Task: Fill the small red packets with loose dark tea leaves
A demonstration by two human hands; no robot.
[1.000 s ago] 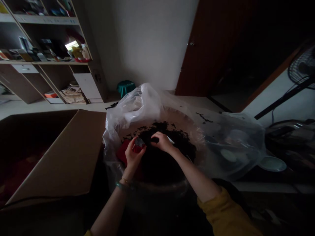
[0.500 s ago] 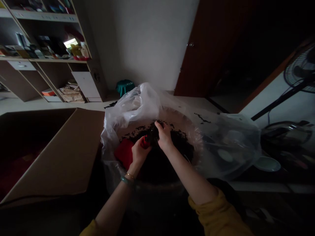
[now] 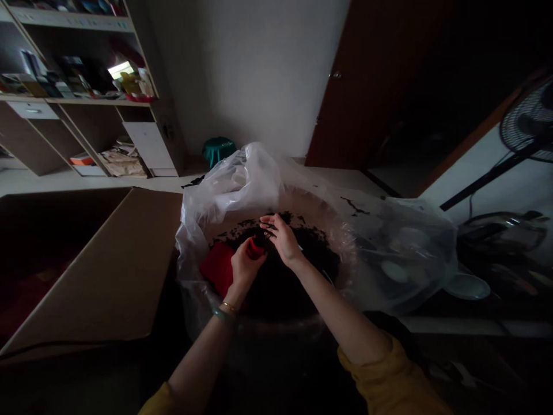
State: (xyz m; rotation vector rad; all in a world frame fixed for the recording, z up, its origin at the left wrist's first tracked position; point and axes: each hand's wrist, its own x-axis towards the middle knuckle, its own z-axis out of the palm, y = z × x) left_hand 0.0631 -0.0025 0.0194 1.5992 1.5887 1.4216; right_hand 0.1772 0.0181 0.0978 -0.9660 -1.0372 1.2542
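Observation:
My left hand (image 3: pixel 246 266), with a bracelet and a bangle at the wrist, is closed around a small red pouch (image 3: pixel 256 248) whose mouth faces up. Dark material shows at that mouth. Just right of it, above the basin, my right hand (image 3: pixel 283 241) has its fingers stretched out and apart, with dark bits on the fingertips. Beneath both hands lies a heap of dark, loose, leaf-like shreds (image 3: pixel 317 259) in a round container lined with a clear plastic bag (image 3: pixel 233 187). Another red piece, seemingly fabric (image 3: pixel 217 268), rests on the heap at the left.
An open cardboard box (image 3: pixel 108 271) stands at the left, with something red inside. To the right, beneath the spread plastic, are dishes and a bowl (image 3: pixel 467 286). A standing fan (image 3: pixel 529 124) is at the far right; shelves (image 3: pixel 86 101) and a green-covered bin (image 3: pixel 218 151) are behind.
My right hand has let go of a clump of dark shreds at the pouch's mouth and its fingers have spread. The left hand keeps the pouch in about the same place.

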